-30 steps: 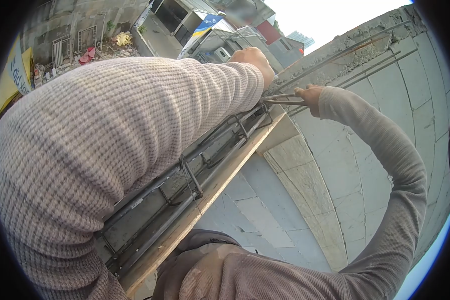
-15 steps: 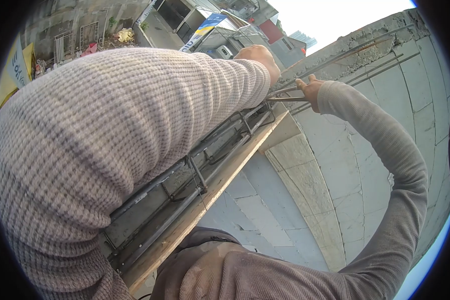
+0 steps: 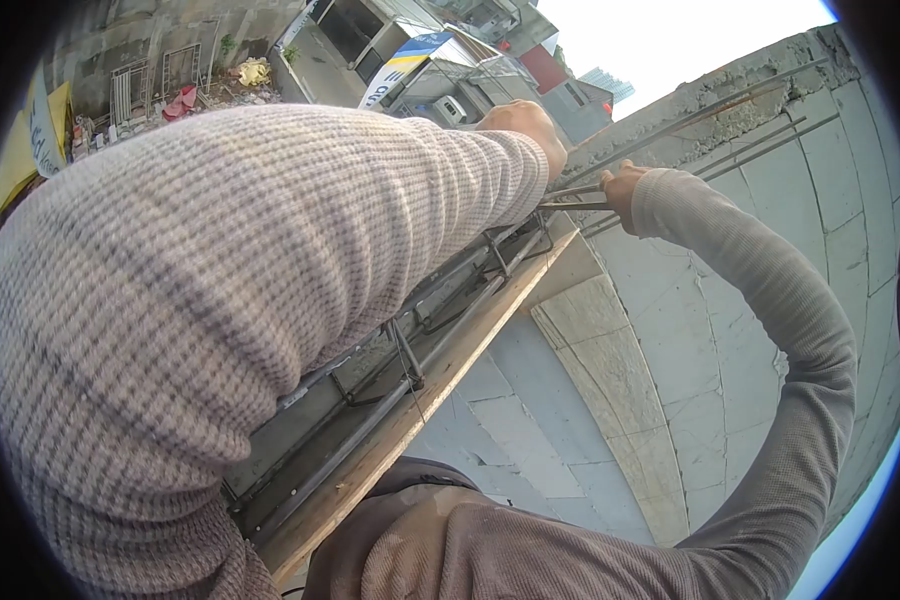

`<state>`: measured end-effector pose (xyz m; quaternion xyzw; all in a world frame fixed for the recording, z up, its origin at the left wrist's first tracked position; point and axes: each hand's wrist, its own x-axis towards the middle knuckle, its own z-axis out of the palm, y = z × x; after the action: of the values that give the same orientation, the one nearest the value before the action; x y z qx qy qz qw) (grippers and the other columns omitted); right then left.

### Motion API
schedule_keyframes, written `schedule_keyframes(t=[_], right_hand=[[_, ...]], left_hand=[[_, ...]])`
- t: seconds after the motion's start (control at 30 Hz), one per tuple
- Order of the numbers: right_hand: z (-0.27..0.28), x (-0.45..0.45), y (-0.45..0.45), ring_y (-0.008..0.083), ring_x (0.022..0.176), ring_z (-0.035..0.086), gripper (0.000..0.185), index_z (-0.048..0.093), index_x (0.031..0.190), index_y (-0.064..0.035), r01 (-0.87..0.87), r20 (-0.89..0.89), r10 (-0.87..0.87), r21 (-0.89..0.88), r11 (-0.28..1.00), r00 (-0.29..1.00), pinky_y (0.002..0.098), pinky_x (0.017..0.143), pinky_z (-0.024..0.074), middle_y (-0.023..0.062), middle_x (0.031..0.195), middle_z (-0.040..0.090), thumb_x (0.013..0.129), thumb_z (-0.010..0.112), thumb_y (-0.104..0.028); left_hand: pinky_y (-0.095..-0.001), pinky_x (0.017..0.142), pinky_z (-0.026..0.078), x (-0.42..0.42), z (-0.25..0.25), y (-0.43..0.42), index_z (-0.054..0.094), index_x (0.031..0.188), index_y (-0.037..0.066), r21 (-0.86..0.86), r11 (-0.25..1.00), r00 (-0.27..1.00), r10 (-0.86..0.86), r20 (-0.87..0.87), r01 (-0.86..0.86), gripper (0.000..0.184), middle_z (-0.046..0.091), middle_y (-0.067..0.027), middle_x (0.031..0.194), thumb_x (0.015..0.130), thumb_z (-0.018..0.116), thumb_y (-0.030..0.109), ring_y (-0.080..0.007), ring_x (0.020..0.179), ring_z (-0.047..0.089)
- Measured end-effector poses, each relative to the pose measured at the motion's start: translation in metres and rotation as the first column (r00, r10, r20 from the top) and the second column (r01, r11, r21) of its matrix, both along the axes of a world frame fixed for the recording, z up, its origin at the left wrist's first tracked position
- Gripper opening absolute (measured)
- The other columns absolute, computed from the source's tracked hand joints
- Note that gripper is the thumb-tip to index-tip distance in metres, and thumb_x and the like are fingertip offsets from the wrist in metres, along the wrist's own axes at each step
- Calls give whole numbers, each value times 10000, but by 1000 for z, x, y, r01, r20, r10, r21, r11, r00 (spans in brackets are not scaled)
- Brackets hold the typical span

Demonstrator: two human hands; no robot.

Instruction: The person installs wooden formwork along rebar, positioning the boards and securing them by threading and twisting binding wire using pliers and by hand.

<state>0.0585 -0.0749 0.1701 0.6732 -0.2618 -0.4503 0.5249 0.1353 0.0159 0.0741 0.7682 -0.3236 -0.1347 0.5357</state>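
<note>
Right hand (image 3: 622, 197) holding likely pincers (image 3: 578, 206), left (image 3: 527, 133) nearby

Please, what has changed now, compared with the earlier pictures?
The left grip has moved slightly right in the view; whether it took or released anything is hidden. The right grip stays on the dark bars, and the wooden board still lies alongside the metal frame.

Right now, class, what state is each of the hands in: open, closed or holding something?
Left hand: can't be told, fingers hidden.
Right hand: closed around a tool's metal handles.
</note>
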Motion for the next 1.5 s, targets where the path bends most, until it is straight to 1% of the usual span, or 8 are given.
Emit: schedule_keyframes(t=[0.43,0.5,0.6,0.73,1.13,1.2,1.43,1.5], right_hand=[[-4,-5,5,386,1352,532,759,316,1557,-2,-52,114,58,-54,997,992,568,1213,352,257,1516,410,872,643,-14],[-3,-2,16,357,1361,526,675,416,1494,15,-43,19,44,-56,997,999,619,1244,249,245,1445,505,869,665,-28],[-2,-1,5,320,1320,591,283,716,1169,-17,-124,44,123,11,992,991,699,1209,240,198,1255,684,919,704,-150],[-3,3,6,308,1158,678,482,579,1348,27,-179,-39,179,8,984,983,636,1220,269,184,1001,716,879,654,-57],[3,-12,-14,273,920,741,249,672,1105,31,-650,-125,647,14,760,753,657,1091,410,94,849,746,987,532,-138],[5,-7,-18,302,894,755,247,664,1089,54,-475,16,475,70,877,880,512,928,582,134,866,750,987,505,-105],[13,-22,-37,283,706,744,292,668,854,48,-420,49,420,223,880,906,411,652,631,169,721,707,1005,545,-169],[21,-18,-15,252,600,712,339,647,807,41,64,385,-220,380,923,896,394,530,588,134,664,666,981,610,-247]], left_hand=[[-406,1078,505,-2,2,8,666,1245,26,17,998,998,-66,-9,66,402,694,-164,1257,1069,514,354,-283,1222,652],[-339,993,559,-2,1,5,734,1194,75,5,1000,1000,-19,-4,19,306,727,-97,1218,962,682,268,-191,1129,702],[-344,994,558,-3,3,4,730,1197,63,-3,1000,1000,-3,-26,3,310,728,-100,1214,961,681,259,-195,1132,702],[-405,1078,509,0,1,7,668,1245,16,5,997,997,-82,-13,82,408,682,-180,1282,1066,505,344,-284,1229,649],[-393,1058,524,2,-1,4,684,1232,32,52,992,990,-117,74,113,402,692,-166,1265,1069,481,339,-275,1203,663],[-368,981,560,0,1,3,728,1186,54,16,999,999,-37,-33,37,311,716,-116,1208,954,676,255,-218,1128,700],[-401,1069,512,2,-1,6,696,1222,33,13,997,997,-72,4,72,415,701,-166,1254,1067,501,365,-285,1211,659],[-418,1081,497,2,0,7,693,1225,30,14,996,996,-86,-1,86,427,701,-169,1249,1070,493,375,-298,1213,655]])
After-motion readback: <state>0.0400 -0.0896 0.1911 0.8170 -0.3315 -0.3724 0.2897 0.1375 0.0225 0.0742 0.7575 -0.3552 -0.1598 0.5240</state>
